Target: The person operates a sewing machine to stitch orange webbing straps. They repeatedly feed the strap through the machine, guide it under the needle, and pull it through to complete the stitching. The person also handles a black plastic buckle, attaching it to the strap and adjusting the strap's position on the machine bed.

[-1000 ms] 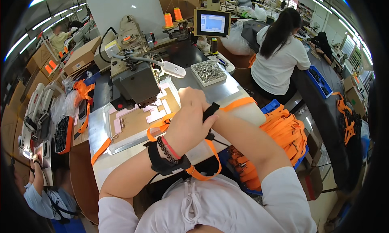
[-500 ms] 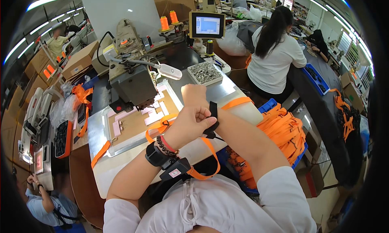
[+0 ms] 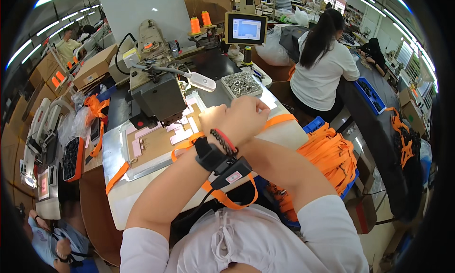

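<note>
My left hand point(image 3: 244, 116) crosses over my right wrist, its fingers curled together; whatever they may hold is hidden. On my left wrist are a black wristband with a small black box point(image 3: 232, 174) and a red and a dark beaded bracelet point(image 3: 223, 141). Beyond it, my right hand point(image 3: 211, 117) shows only in part, its fingers out of sight over the sewing plate. Orange webbing strap point(image 3: 272, 122) lies across the worktable and behind my wrists. A clamp frame with pink template pieces point(image 3: 180, 136) sits under the sewing machine head point(image 3: 159, 102).
A tray of small metal hardware point(image 3: 241, 84) stands behind my hands, near a screen point(image 3: 245, 28). To the right, a blue crate holds heaped orange straps point(image 3: 329, 154). A lamp point(image 3: 202, 82) hangs over the table. A co-worker in white point(image 3: 320, 74) sits at the right.
My left hand has moved up and to the right, away from the black strap on my right wrist, which is now hidden. My right hand has shifted slightly left and lower.
</note>
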Available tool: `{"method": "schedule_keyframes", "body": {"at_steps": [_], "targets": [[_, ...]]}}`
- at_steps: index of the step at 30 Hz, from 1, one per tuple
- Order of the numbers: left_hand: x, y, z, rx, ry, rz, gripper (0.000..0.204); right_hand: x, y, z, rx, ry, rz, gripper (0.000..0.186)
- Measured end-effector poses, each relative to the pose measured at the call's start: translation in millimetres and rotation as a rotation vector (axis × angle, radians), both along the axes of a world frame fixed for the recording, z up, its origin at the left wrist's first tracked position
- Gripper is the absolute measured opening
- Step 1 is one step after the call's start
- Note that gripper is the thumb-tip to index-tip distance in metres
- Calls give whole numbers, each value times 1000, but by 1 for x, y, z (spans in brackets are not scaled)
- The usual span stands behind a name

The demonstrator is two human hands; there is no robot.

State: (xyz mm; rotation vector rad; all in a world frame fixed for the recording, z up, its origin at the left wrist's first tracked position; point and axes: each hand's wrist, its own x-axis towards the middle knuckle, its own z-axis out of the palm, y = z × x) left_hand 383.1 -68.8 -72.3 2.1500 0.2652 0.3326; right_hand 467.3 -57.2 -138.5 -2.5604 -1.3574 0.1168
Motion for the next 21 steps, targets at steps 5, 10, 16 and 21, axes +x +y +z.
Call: {"method": "schedule_keyframes", "body": {"at_steps": [5,10,16,21], "targets": [[-51,8,-5,-56,-393,217,15,28,7,8,224,600,22,16],[-61,18,-51,-295,-373,158,21,41,19,3,481,1042,-124,20],[-47,15,-89,-687,-311,22,47,39,25,-9,719,1200,-261,18],[-42,15,-96,-641,-342,-88,53,37,29,-9,762,1202,-283,20]]}}
